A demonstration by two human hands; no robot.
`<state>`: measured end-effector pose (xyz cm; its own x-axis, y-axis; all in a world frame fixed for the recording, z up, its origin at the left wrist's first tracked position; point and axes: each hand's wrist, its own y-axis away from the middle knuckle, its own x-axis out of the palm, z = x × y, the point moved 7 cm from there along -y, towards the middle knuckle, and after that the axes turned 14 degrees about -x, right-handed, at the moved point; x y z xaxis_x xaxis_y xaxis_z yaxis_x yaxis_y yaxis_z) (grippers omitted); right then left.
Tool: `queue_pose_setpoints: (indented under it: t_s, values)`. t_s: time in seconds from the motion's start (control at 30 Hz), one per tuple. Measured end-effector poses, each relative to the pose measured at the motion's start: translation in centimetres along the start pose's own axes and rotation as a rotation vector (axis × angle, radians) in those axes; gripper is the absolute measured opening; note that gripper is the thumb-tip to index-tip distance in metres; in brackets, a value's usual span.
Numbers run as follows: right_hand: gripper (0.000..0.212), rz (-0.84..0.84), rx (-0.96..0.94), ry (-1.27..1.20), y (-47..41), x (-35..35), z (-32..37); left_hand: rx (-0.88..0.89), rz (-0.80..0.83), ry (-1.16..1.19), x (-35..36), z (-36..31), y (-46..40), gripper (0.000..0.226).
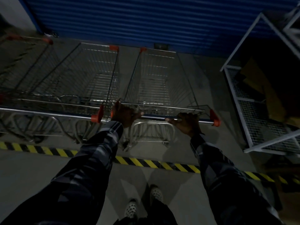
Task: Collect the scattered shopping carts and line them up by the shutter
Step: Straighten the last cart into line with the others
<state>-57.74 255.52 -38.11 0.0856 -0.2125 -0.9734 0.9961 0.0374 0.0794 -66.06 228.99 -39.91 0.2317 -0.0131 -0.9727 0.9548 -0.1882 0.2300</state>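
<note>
While we stand behind the striped tape (139, 162), our left hand (124, 114) and right hand (186, 122) are both clamped around the handle (154, 118) of the cart (155, 82). Its nose sits near the blue shutter (146, 20). A second cart (84, 78) stands just beside it on its left, a third (24, 62) farther left. To the cart's right stands a white mesh cage (253, 111).
</note>
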Motion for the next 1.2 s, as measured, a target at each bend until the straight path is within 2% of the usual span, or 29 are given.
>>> queue_pose_setpoints:
  t_s: [0.13, 0.23, 0.37, 0.47, 0.53, 0.73, 0.87, 0.97, 1.03, 1.13, 1.2]
  values:
    - [0.091, -0.038, 0.015, -0.100, 0.4, 0.4, -0.5, 0.006, -0.085, -0.023, -0.4, -0.3, 0.3, 0.089]
    - [0.101, -0.017, 0.016, -0.080, 0.6, 0.8, -1.0, -0.010, -0.104, -0.041, -0.5, -0.6, 0.7, 0.089]
    - [0.086, -0.014, -0.012, -0.095, 0.5, 0.5, -1.2, -0.025, -0.027, -0.140, -0.5, -1.0, 0.8, 0.098]
    - [0.081, -0.012, -0.039, -0.132, 0.7, -0.2, -1.3, -0.082, 0.048, -0.162, -0.7, -1.7, 1.2, 0.076]
    - [0.083, 0.005, -0.042, -0.142, 0.9, -0.5, -1.3, -0.103, 0.061, -0.165, -1.0, -2.2, 1.6, 0.075]
    - [0.083, -0.017, -0.055, -0.122, 2.2, -0.8, -1.1, -0.094, -0.009, -0.249, -0.4, -2.3, 2.1, 0.090]
    - [0.082, -0.027, -0.035, -0.105, 3.3, -0.1, -1.5, -0.089, -0.001, -0.172, -0.2, -2.7, 3.5, 0.081]
    - [0.083, -0.052, -0.041, -0.062, 4.4, 0.6, -1.6, -0.086, -0.037, -0.144, 0.4, -2.3, 4.6, 0.095]
    - [0.089, -0.076, -0.055, -0.028, 5.5, 0.8, -1.5, -0.018, -0.094, -0.207, 0.5, -2.8, 5.8, 0.102]
    - [0.094, -0.064, -0.037, -0.006, 7.3, 0.8, -1.2, 0.012, -0.127, -0.138, -0.1, -3.2, 8.2, 0.074]
    - [0.094, -0.063, -0.030, 0.011, 8.5, 0.8, -0.7, 0.004, -0.117, -0.057, 0.0, -3.1, 9.5, 0.076]
